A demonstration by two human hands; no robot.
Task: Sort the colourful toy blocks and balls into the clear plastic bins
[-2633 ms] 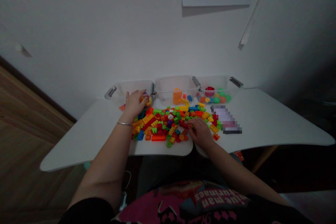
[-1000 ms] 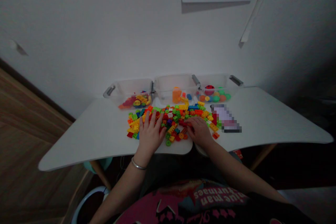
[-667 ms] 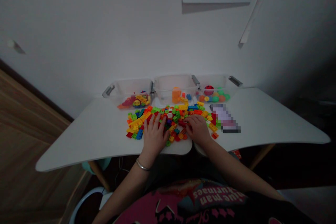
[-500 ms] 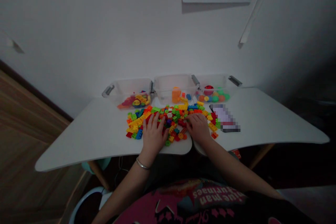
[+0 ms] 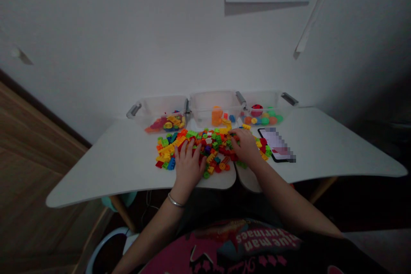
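Resting flat on the near edge of the brick pile (image 5: 205,150), the left hand (image 5: 189,166) is lying with fingers spread and gripping nothing, while the right hand (image 5: 246,146) is reaching over the pile's far right part, fingers curled downward; whether it is pinching a brick I cannot tell. The pile is stretching left to right across the white table (image 5: 122,167), directly ahead of both hands. Three clear bins (image 5: 214,105) are standing behind it against the wall, and a phone (image 5: 276,149) is lying just right of the bricks.
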